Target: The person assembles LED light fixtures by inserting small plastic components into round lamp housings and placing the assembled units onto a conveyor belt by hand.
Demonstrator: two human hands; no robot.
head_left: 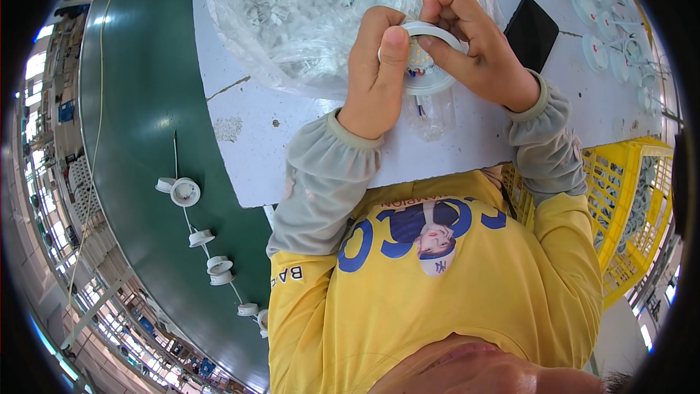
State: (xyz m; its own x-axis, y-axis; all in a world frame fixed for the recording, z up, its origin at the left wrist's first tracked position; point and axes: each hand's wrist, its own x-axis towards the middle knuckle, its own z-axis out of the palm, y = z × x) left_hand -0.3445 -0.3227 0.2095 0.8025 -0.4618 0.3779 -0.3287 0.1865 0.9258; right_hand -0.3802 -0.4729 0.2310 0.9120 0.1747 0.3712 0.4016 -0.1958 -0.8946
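A white round lamp housing [432, 89] is held up over the table between my two hands. Small yellow LED spots show on the board inside its ring, with bits of red and blue wire near the lower side. My left hand [378, 73] grips the left rim, its thumb upright against the edge. From the right, my right hand [485, 55] pinches the far rim, with the thumb reaching inside the ring and the fingers curled behind. Thin wires and a clear plastic piece [434, 120] show just below the housing. Whether a small part sits under my right fingertips is hidden.
Beyond my hands lies a clear plastic bag [273, 44] of small white parts. A black phone [532, 33] rests to the right, near several white lamp parts [594, 51]. Yellow crates [620, 204] stand at lower right. The green conveyor [146, 95] at left carries wired lamps [185, 192].
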